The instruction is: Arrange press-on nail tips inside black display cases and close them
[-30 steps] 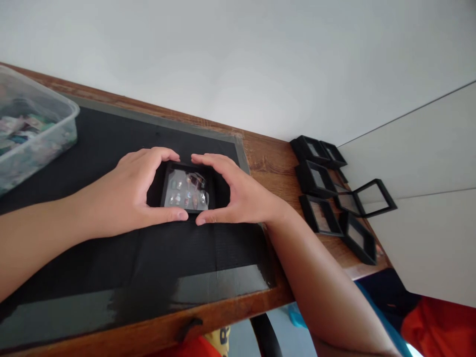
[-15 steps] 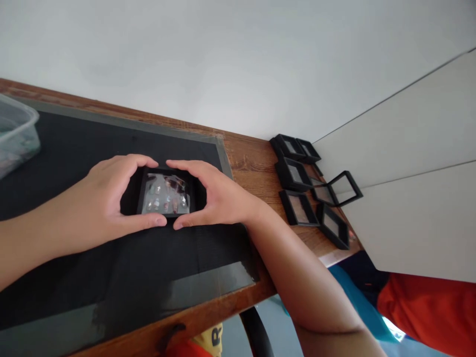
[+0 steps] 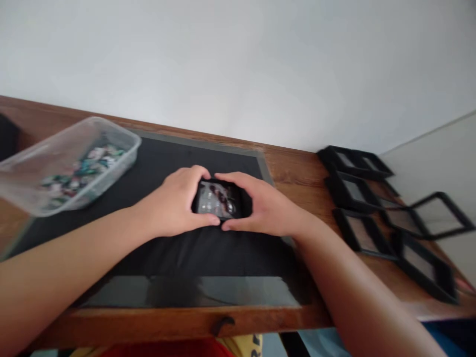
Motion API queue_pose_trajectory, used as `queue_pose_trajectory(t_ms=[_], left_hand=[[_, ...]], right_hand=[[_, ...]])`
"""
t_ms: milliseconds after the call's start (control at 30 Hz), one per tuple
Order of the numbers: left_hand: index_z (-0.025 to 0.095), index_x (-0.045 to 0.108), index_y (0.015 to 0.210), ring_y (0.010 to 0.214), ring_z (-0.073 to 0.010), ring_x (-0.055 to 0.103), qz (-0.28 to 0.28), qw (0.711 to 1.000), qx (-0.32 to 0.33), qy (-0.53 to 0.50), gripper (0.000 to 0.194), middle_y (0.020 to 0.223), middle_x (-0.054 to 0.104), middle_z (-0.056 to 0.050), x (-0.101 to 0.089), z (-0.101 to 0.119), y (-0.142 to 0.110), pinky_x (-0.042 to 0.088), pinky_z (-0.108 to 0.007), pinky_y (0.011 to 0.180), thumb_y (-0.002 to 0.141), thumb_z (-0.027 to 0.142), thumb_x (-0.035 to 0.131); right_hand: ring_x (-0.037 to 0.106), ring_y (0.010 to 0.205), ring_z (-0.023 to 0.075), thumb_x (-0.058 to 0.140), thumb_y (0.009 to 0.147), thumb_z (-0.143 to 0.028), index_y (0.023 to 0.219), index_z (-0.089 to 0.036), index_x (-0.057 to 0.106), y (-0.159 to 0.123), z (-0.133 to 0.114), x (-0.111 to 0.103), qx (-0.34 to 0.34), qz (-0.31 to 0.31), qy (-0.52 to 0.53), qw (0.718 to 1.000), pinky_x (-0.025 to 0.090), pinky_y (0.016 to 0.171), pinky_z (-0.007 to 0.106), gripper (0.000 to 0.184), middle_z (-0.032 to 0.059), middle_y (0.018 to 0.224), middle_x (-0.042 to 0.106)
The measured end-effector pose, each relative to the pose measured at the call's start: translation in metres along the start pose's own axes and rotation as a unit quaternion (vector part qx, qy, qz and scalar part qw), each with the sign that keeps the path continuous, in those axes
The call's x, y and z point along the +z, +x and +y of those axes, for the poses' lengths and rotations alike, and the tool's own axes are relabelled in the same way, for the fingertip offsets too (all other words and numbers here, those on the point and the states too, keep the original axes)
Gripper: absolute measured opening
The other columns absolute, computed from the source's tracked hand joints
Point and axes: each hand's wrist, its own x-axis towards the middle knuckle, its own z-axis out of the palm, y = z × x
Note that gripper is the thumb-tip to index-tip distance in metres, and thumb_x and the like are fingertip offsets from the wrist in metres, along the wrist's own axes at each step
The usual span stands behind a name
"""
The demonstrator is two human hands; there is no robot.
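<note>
With left hand (image 3: 178, 201) and right hand (image 3: 266, 206) curved around black display frame (image 3: 239, 202) at centre, could shift its contents (image 3: 218, 200) by squeezing unevenly.

A pale, plain wall (image 3: 238, 69) rises behind the wooden table (image 3: 297, 171).

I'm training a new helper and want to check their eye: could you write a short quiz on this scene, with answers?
1. True or false: the small black frame is between the left hand and the right hand.

2. What is in the clear plastic tub?
a) Black frames
b) Small multicoloured pieces
c) A folded cloth

3. Fill in the colour: the surface directly beneath both hands is mostly ____.

Key: 1. true; 2. b; 3. black
</note>
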Motion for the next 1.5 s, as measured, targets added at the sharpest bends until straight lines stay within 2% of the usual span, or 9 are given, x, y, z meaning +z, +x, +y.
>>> queue_pose_trajectory(t_ms=[167, 333, 600, 767, 833, 967, 1067, 1333, 1500], left_hand=[[0.023, 0.057, 0.134, 0.140, -0.0380, 0.061, -0.008, 1.000, 0.005, 0.003, 0.075, 0.144, 0.066, -0.016, -0.005, 0.003, 0.006, 0.053, -0.061, 0.120, 0.074, 0.053, 0.090], [0.019, 0.060, 0.139, 0.140, -0.0367, 0.059, -0.008, 0.999, 0.046, -0.007, 0.080, 0.145, 0.065, -0.016, -0.002, -0.006, 0.010, 0.050, -0.064, 0.122, 0.078, 0.061, 0.089], [0.018, 0.045, 0.160, 0.158, -0.0426, 0.047, -0.007, 0.997, 0.074, 0.004, 0.110, 0.166, 0.053, -0.023, 0.000, -0.016, 0.012, 0.038, -0.069, 0.134, 0.074, 0.072, 0.088], [0.024, 0.041, 0.159, 0.161, -0.0461, 0.044, -0.007, 0.997, 0.083, 0.006, 0.106, 0.169, 0.050, -0.022, 0.006, -0.019, 0.004, 0.036, -0.072, 0.135, 0.074, 0.063, 0.090], [0.025, 0.040, 0.158, 0.159, -0.0481, 0.045, -0.001, 0.997, 0.081, 0.008, 0.103, 0.167, 0.051, -0.022, 0.009, -0.022, 0.001, 0.038, -0.075, 0.133, 0.076, 0.064, 0.088], [0.023, 0.039, 0.157, 0.154, -0.0504, 0.050, 0.023, 0.996, 0.088, 0.019, 0.101, 0.162, 0.054, -0.024, 0.014, -0.030, -0.004, 0.045, -0.077, 0.125, 0.079, 0.070, 0.084], [0.025, 0.039, 0.155, 0.148, -0.0495, 0.055, 0.053, 0.992, 0.111, 0.030, 0.097, 0.156, 0.056, -0.022, 0.015, -0.032, -0.007, 0.050, -0.077, 0.121, 0.080, 0.071, 0.082], [0.036, 0.031, 0.149, 0.153, -0.0389, 0.053, 0.157, 0.965, 0.211, 0.013, 0.082, 0.160, 0.049, -0.014, 0.007, -0.023, -0.012, 0.046, -0.069, 0.130, 0.088, 0.051, 0.085], [0.039, 0.028, 0.150, 0.150, -0.0380, 0.054, 0.167, 0.963, 0.204, -0.059, 0.093, 0.158, 0.044, -0.006, 0.012, -0.016, -0.013, 0.050, -0.061, 0.131, 0.081, 0.049, 0.090]], right_hand=[[0.067, 0.144, 0.0410, 0.097, 0.077, -0.056, 0.162, -0.027, 0.058, 0.006, -0.002, -0.004, 0.049, -0.008, -0.026, 0.998, 0.051, 0.124, 0.064, 0.098, 0.0159, 0.160, 0.067], [0.069, 0.141, 0.0411, 0.096, 0.076, -0.057, 0.161, -0.030, 0.058, 0.008, -0.006, -0.007, 0.065, -0.012, -0.026, 0.997, 0.054, 0.121, 0.066, 0.097, 0.0146, 0.157, 0.069], [0.067, 0.142, 0.0416, 0.096, 0.074, -0.059, 0.154, -0.027, 0.064, 0.009, 0.007, -0.002, 0.022, 0.015, -0.019, 0.999, 0.052, 0.122, 0.066, 0.092, 0.0171, 0.154, 0.069], [0.063, 0.148, 0.0389, 0.096, 0.078, -0.059, 0.161, -0.027, 0.058, 0.002, 0.009, -0.001, -0.009, 0.004, -0.003, 1.000, 0.047, 0.127, 0.065, 0.097, 0.0180, 0.161, 0.065], [0.055, 0.156, 0.0401, 0.097, 0.075, -0.065, 0.170, -0.027, 0.047, -0.002, 0.011, -0.002, -0.018, -0.017, 0.008, 1.000, 0.042, 0.131, 0.065, 0.113, 0.0191, 0.169, 0.056], [0.021, 0.174, 0.0451, 0.098, 0.070, -0.070, 0.181, -0.024, 0.021, -0.008, 0.016, -0.006, 0.038, -0.081, -0.002, 0.996, 0.026, 0.139, 0.069, 0.143, 0.0230, 0.187, 0.023], [0.009, 0.176, 0.0458, 0.099, 0.070, -0.069, 0.180, -0.020, 0.022, -0.010, 0.018, -0.006, 0.065, -0.098, -0.005, 0.993, 0.020, 0.140, 0.070, 0.143, 0.0248, 0.187, 0.022], [0.051, 0.158, 0.0374, 0.099, 0.075, -0.048, 0.166, -0.024, 0.041, -0.008, 0.005, -0.012, -0.024, 0.044, 0.051, 0.997, 0.038, 0.136, 0.055, 0.110, 0.0191, 0.171, 0.049], [0.060, 0.149, 0.0328, 0.099, 0.074, -0.042, 0.158, -0.026, 0.049, -0.008, -0.006, -0.014, -0.056, 0.087, 0.117, 0.988, 0.043, 0.132, 0.048, 0.099, 0.0142, 0.162, 0.058]])
